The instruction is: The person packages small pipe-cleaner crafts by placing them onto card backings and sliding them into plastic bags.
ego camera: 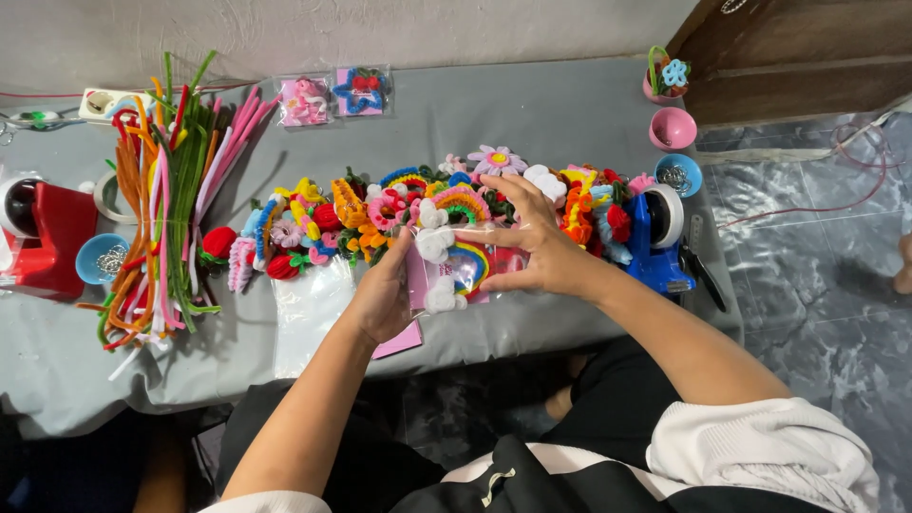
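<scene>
While both hands meet just below the middle of the head view, the thing between them is a small clear packet (454, 268) holding a pipe-cleaner rainbow with white cloud ends on a pink card. The left hand (383, 296) comes up from the lower left and pinches the packet's left edge, thumb on top and fingers tucked under, so it is closed on the packet. The right hand (532, 249) reaches in from the lower right and lies across the packet's right and upper edge, fingers spread flat and pressing on the plastic; it grips rather than hovers. The packet's long axis runs roughly up and down the frame, tilted a little to the left at the top, and it sits squarely between the two hands, touching both, so neither is nearer than the other.

Just above the hands a row of finished pipe-cleaner ornaments (380, 209) stretches across the middle of the grey table (532, 114). A sheaf of loose pipe cleaners (171, 190) lies at the left, well apart from the hands. An empty clear bag (306, 313) lies just beside the left wrist. A blue tape dispenser (660, 237) stands near the right forearm, at the right of centre. Two packed ornaments (332, 98) rest near the top of the frame.
</scene>
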